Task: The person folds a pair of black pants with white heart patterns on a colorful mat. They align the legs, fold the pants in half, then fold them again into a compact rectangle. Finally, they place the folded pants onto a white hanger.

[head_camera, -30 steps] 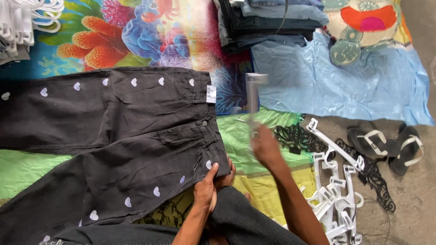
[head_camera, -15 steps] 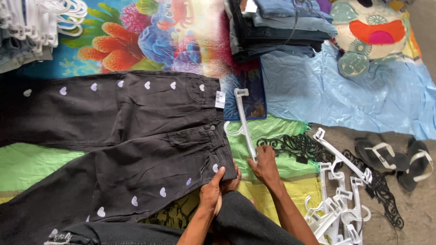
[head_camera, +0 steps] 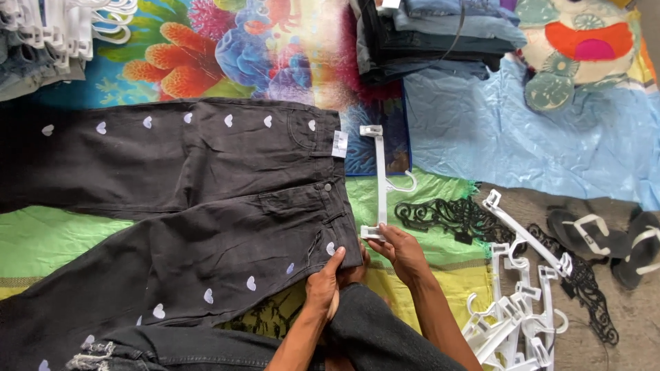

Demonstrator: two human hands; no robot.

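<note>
Black jeans [head_camera: 206,227] lie spread on the floor mat [head_camera: 62,240]. Left hand [head_camera: 328,278] pinches the waistband corner; right hand [head_camera: 402,251] grips the white hanger [head_camera: 379,182] beside it. Neither clip attached yet.

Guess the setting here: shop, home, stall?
Likely a floor-level clothing stall or packing spot. Black jeans lie spread on colourful mats, folded jeans are stacked behind, and loose white hangers are piled beside the person.
</note>
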